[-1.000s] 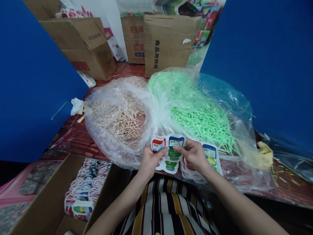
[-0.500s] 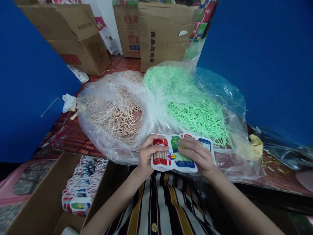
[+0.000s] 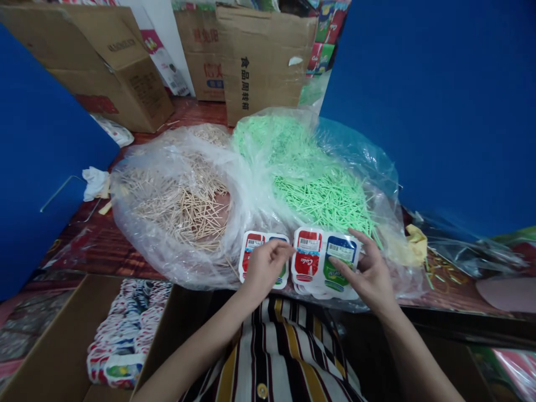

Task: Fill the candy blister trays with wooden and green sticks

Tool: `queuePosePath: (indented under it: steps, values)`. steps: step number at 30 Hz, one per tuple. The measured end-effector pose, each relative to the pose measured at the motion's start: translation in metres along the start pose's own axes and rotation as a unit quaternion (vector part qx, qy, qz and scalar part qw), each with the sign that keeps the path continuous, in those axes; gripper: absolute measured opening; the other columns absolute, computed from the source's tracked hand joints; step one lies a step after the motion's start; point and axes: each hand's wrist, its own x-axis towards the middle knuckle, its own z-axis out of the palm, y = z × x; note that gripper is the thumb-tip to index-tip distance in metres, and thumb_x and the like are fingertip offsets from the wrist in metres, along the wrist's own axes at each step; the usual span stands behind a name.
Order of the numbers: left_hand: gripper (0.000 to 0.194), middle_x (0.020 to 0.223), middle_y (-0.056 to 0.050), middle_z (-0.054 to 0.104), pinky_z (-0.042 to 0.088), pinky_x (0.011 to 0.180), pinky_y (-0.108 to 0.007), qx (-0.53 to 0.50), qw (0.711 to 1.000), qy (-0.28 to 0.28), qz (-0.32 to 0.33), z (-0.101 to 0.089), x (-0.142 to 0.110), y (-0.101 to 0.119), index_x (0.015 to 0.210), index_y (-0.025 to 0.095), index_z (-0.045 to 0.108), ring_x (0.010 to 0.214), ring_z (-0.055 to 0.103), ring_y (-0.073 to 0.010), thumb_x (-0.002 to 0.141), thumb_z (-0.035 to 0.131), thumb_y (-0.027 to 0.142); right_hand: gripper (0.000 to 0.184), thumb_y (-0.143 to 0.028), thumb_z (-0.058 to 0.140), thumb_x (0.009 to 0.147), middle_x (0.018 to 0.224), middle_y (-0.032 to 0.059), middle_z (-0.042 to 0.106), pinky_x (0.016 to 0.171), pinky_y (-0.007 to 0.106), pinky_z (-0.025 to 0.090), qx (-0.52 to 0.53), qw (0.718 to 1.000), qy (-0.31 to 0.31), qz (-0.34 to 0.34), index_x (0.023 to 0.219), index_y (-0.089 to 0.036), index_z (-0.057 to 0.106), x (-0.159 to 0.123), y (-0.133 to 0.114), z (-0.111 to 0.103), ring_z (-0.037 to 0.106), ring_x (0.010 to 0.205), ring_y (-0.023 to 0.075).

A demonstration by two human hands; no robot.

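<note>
Two lots of printed cola-and-green-drink cards lie side by side at the front of the table. My left hand [image 3: 266, 268] reaches across the left card [image 3: 250, 245], hiding its middle; its fingers are curled together, tips close to the right stack's left edge, and anything between them is hidden. The right stack of cards [image 3: 309, 257] shows red and blue-green can pictures, with several layered edges below. My right hand [image 3: 372, 271] is spread at its right side, thumb over the top card, index finger stretched past the upper corner. Behind lie plain wooden sticks [image 3: 201, 212] and green sticks [image 3: 326, 195] in clear plastic bags.
At lower left, an open carton [image 3: 54, 346] holds rows of packed cards [image 3: 121, 329]. Cardboard boxes [image 3: 263, 61] stand at the back, between blue panels [image 3: 444, 111]. A crumpled yellowish scrap [image 3: 416, 243] and loose bits lie to the right.
The card pack held in both hands is no longer between them. My hands have moved apart, and cards now lie in two places. The view has shifted slightly right.
</note>
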Motion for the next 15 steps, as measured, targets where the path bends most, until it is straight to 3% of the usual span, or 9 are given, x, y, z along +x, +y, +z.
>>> queuePosePath:
  steps: [1, 3, 6, 9, 12, 15]
  values:
    - [0.026, 0.076, -0.006, 0.068, 0.045, 0.066, -0.029, 0.104, 0.993, 0.049, 0.009, -0.006, 0.002, -0.005, 0.083, 0.018, 0.067, 0.070, 0.061, -0.0195, 0.083, 0.056, 0.042, 0.073, -0.035, 0.067, 0.077, 0.079, 0.0049, 0.073, 0.053, 0.033, 0.057, -0.056, 0.998, 0.000, 0.000, 0.139, -0.020, 0.032, 0.002, 0.005, -0.002, 0.069, 0.063, 0.0230]
    - [0.026, 0.091, -0.011, 0.067, 0.043, 0.075, -0.034, 0.294, 0.948, 0.123, 0.006, -0.020, 0.005, -0.016, 0.083, 0.017, 0.064, 0.088, 0.060, -0.0260, 0.085, 0.054, 0.041, 0.077, -0.040, 0.066, 0.077, 0.072, 0.0034, 0.070, 0.048, 0.034, 0.053, -0.195, 0.980, 0.021, -0.009, 0.142, -0.019, 0.029, 0.004, 0.013, -0.003, 0.066, 0.054, 0.0232]
    - [0.032, 0.095, -0.015, 0.065, 0.043, 0.073, -0.035, 0.419, 0.896, 0.130, -0.069, -0.036, 0.005, -0.031, 0.094, 0.016, 0.058, 0.094, 0.059, -0.0300, 0.083, 0.056, 0.046, 0.069, -0.046, 0.062, 0.079, 0.081, 0.0064, 0.067, 0.048, 0.033, 0.049, -0.361, 0.929, 0.066, -0.051, 0.138, -0.020, 0.037, 0.004, 0.018, -0.002, 0.064, 0.057, 0.0235]
    - [0.040, 0.092, -0.014, 0.066, 0.042, 0.069, -0.033, 0.419, 0.892, 0.112, -0.125, -0.043, 0.008, -0.042, 0.100, 0.016, 0.054, 0.090, 0.061, -0.0291, 0.078, 0.061, 0.048, 0.059, -0.051, 0.060, 0.079, 0.102, 0.0131, 0.059, 0.058, 0.036, 0.051, -0.400, 0.905, 0.097, -0.104, 0.129, -0.021, 0.050, 0.006, 0.017, -0.002, 0.063, 0.078, 0.0261]
    - [0.035, 0.077, -0.008, 0.066, 0.040, 0.064, -0.030, 0.365, 0.913, 0.114, -0.140, -0.046, 0.014, -0.050, 0.094, 0.018, 0.057, 0.076, 0.063, -0.0242, 0.074, 0.067, 0.044, 0.050, -0.048, 0.061, 0.079, 0.114, 0.0162, 0.053, 0.076, 0.043, 0.051, -0.368, 0.911, 0.124, -0.140, 0.121, -0.019, 0.058, 0.013, 0.011, -0.002, 0.057, 0.099, 0.0302]
    - [0.025, 0.066, -0.001, 0.061, 0.037, 0.058, -0.026, 0.283, 0.940, 0.139, -0.127, -0.050, 0.018, -0.058, 0.080, 0.019, 0.058, 0.063, 0.059, -0.0175, 0.071, 0.071, 0.039, 0.035, -0.038, 0.062, 0.082, 0.113, 0.0145, 0.054, 0.087, 0.044, 0.048, -0.328, 0.914, 0.125, -0.202, 0.112, -0.020, 0.063, 0.022, -0.003, 0.004, 0.054, 0.105, 0.0297]
